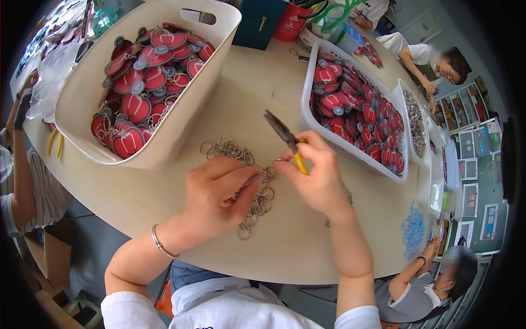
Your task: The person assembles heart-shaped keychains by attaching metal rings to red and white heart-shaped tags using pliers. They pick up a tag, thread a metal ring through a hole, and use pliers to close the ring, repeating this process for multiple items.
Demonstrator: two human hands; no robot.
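Right hand (pixel 319 178) holds pliers (pixel 292 142) slanting, tips up-left.

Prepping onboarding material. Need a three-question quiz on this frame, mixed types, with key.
1. Which of the person's hands grips the pliers?
2. True or false: the pile of loose metal rings near the hands lies on the table.
3. What fills the cream bin on the left?
A) Blue strips
B) Red pendants
C) Yellow handles

Key
1. The right hand.
2. True.
3. B.
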